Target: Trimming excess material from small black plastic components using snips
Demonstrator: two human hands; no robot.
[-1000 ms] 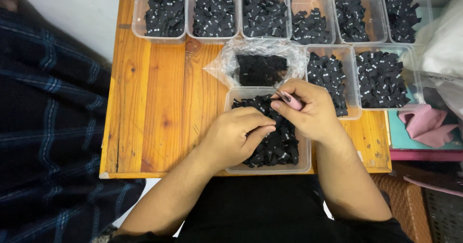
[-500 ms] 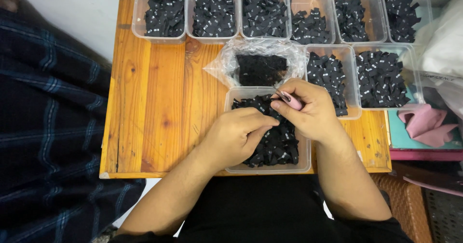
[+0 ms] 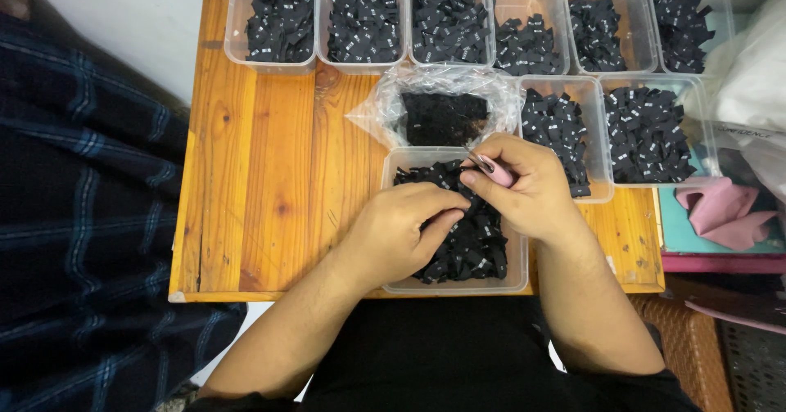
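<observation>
A wooden table point(image 3: 262, 175) carries clear tubs of black labels along its far edge. At the near edge, one tub point(image 3: 517, 274) sits under both hands: left hand point(image 3: 401, 234) pinching labels point(image 3: 475, 244), right hand point(image 3: 524, 187) gripping pink snips point(image 3: 494, 169).

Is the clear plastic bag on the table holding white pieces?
No, the clear plastic bag beyond the right hand holds a pile of black pieces, like those in the tubs around it.

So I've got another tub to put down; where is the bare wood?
Free: the wooden table's left half, between its left edge, the top-row tubs and the plastic bag. Small strip right of the near tub. Crowded: top and right, and where both hands work.
</observation>
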